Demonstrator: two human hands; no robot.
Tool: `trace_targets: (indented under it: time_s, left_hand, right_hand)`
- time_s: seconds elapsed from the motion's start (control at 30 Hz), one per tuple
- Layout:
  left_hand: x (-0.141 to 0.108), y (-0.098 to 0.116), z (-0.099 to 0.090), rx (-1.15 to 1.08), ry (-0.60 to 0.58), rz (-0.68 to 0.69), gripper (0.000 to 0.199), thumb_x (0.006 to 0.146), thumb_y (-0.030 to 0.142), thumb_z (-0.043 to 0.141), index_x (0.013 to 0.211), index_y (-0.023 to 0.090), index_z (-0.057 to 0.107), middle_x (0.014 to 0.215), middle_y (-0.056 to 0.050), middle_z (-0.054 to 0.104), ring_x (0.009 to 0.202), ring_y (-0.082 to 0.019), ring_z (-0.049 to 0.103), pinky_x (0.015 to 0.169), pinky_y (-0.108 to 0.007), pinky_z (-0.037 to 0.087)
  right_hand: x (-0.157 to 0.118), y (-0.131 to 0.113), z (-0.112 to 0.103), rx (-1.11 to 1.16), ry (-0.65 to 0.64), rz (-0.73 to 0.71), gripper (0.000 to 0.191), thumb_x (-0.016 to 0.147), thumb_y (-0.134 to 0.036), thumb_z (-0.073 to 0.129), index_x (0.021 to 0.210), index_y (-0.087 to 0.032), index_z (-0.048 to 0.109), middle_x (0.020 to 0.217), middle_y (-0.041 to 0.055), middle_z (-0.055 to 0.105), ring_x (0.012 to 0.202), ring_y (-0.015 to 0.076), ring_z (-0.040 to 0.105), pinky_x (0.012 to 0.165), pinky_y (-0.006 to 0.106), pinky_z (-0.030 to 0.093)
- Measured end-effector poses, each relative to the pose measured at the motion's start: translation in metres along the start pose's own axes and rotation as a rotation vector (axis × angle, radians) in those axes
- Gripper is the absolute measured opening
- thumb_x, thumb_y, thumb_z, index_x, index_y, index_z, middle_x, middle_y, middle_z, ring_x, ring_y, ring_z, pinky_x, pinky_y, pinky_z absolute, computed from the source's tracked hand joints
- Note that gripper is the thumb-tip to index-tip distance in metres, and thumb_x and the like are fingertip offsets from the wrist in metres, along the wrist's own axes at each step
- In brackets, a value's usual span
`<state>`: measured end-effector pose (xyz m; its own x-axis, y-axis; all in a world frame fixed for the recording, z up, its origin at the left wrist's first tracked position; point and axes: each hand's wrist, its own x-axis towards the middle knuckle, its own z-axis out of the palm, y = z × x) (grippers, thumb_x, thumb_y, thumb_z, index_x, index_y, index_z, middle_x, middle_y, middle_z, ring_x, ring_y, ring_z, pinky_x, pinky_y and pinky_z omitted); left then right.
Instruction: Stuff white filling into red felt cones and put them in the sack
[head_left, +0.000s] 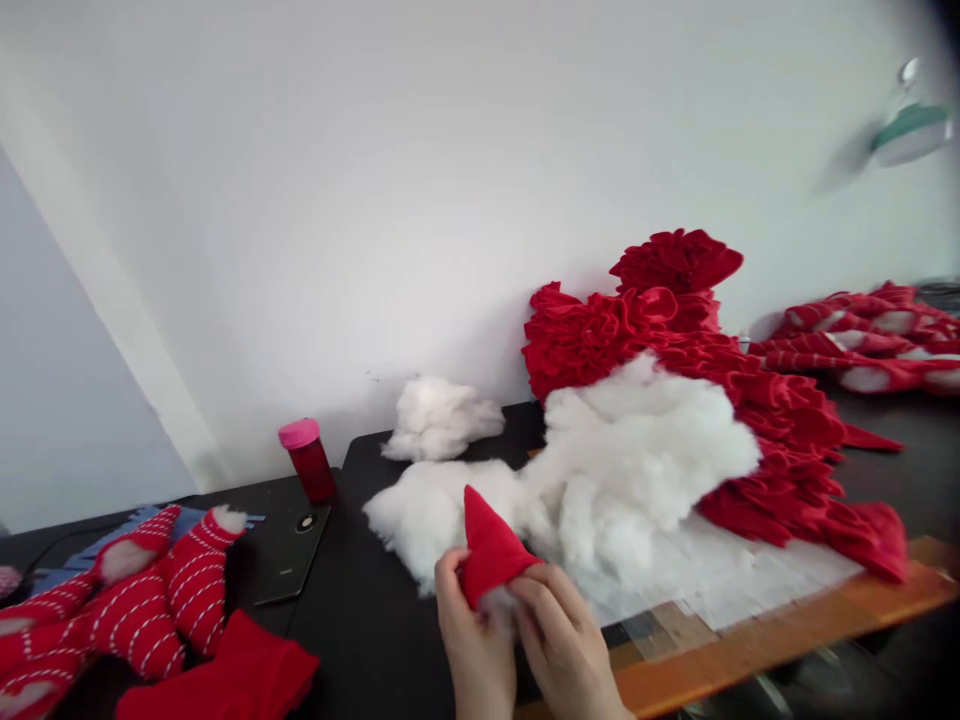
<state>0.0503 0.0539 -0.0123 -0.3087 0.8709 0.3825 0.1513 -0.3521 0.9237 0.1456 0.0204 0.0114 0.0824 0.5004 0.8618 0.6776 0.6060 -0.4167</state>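
Between both hands, in the lower middle of the head view, is a small red cone-shaped fabric hat [491,545], its tip pointing up. My left hand [474,635] is closed round the hat's left side. On the right, my right hand [559,630] has its fingers pressed at the hat's lower opening, where a tuft of white stuffing [496,602] shows. Part of that tuft is hidden by the fingers. Just behind the hands lies a large heap of fluffy white stuffing [637,465], with a smaller clump [442,415] farther back.
Red fabric pieces [630,330] are piled behind the stuffing. Striped stuffed pieces [139,610] and red cloth [232,675] lie at left. A dark phone [292,560] and a pink-lidded red bottle [309,465] stand nearby. More striped pieces [862,340] lie at far right. A wooden edge [750,640] runs in front.
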Motion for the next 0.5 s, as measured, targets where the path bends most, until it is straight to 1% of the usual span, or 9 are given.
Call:
trace_targets:
  time_s: [0.07,0.13,0.2,0.27,0.3,0.33,0.4,0.47,0.5]
  left_hand:
    - [-0.014,0.001,-0.005,0.062,-0.011,0.072,0.031,0.067,0.012,0.054,0.097,0.019,0.056,0.093,-0.008,0.063,0.085,-0.025,0.061,0.076,-0.037,0.049]
    - [-0.025,0.000,-0.007,0.081,0.010,0.134,0.028,0.069,0.013,0.053,0.097,0.020,0.057,0.094,-0.009,0.062,0.088,-0.026,0.060,0.079,-0.038,0.048]
    - [-0.034,-0.002,-0.007,0.065,0.031,0.185,0.025,0.073,0.013,0.050,0.096,0.021,0.057,0.097,-0.010,0.061,0.093,-0.026,0.059,0.082,-0.039,0.047]
    - [-0.040,-0.002,-0.007,-0.017,0.004,0.190,0.019,0.076,0.019,0.051,0.093,0.022,0.057,0.100,-0.011,0.060,0.095,-0.026,0.059,0.083,-0.040,0.047]
    - [-0.042,-0.001,-0.009,-0.099,-0.026,0.145,0.018,0.076,0.023,0.055,0.093,0.022,0.057,0.100,-0.011,0.059,0.095,-0.026,0.059,0.082,-0.039,0.048]
    - [-0.043,0.002,-0.010,-0.210,-0.046,0.047,0.021,0.075,0.029,0.059,0.095,0.023,0.056,0.101,-0.011,0.059,0.093,-0.026,0.060,0.079,-0.038,0.050]
    - [-0.041,0.012,-0.015,-0.502,-0.060,-0.288,0.036,0.071,0.043,0.066,0.100,0.024,0.056,0.102,-0.010,0.062,0.090,-0.026,0.063,0.076,-0.038,0.052]
    - [-0.035,0.025,-0.021,-0.816,-0.105,-0.678,0.045,0.074,0.058,0.058,0.099,0.021,0.060,0.099,-0.012,0.066,0.090,-0.027,0.065,0.079,-0.041,0.052]
    - [-0.032,0.031,-0.023,-0.944,-0.156,-0.822,0.049,0.075,0.061,0.054,0.096,0.018,0.063,0.097,-0.015,0.067,0.091,-0.029,0.066,0.082,-0.042,0.051]
  right_hand:
    - [-0.004,0.001,0.002,-0.169,0.056,-0.031,0.015,0.084,-0.013,0.051,0.076,-0.021,0.062,0.090,0.0090,0.059,0.079,0.0227,0.058,0.066,0.035,0.056]
    - [-0.008,0.004,0.001,-0.212,0.041,-0.019,0.016,0.083,-0.016,0.051,0.070,-0.020,0.061,0.109,0.0123,0.056,0.094,0.0285,0.057,0.072,0.041,0.056]
    - [-0.010,0.006,-0.001,-0.103,-0.032,0.032,0.016,0.083,-0.013,0.048,0.077,-0.020,0.061,0.112,0.0119,0.057,0.096,0.0265,0.060,0.074,0.036,0.057]
    - [-0.008,0.008,-0.005,0.020,-0.058,0.106,0.017,0.083,-0.010,0.046,0.086,-0.020,0.060,0.099,0.0088,0.063,0.082,0.0195,0.065,0.068,0.026,0.057]
    - [-0.007,0.008,-0.007,0.047,-0.035,0.137,0.018,0.083,-0.009,0.046,0.088,-0.020,0.059,0.093,0.0070,0.065,0.077,0.0177,0.066,0.066,0.023,0.057]
    - [-0.005,0.007,-0.009,0.056,0.000,0.156,0.018,0.083,-0.009,0.046,0.088,-0.020,0.059,0.091,0.0060,0.065,0.076,0.0174,0.066,0.066,0.023,0.056]
    - [-0.003,0.004,-0.013,0.072,0.049,0.151,0.019,0.082,-0.008,0.047,0.088,-0.022,0.059,0.093,0.0049,0.065,0.079,0.0176,0.067,0.067,0.022,0.056]
    - [-0.006,-0.003,-0.014,0.092,0.022,0.101,0.022,0.082,-0.007,0.045,0.086,-0.024,0.059,0.093,0.0039,0.064,0.080,0.0174,0.067,0.067,0.023,0.056]
    - [-0.010,-0.006,-0.013,0.074,0.008,0.080,0.022,0.082,-0.007,0.044,0.085,-0.024,0.059,0.093,0.0044,0.063,0.079,0.0180,0.066,0.066,0.024,0.056]
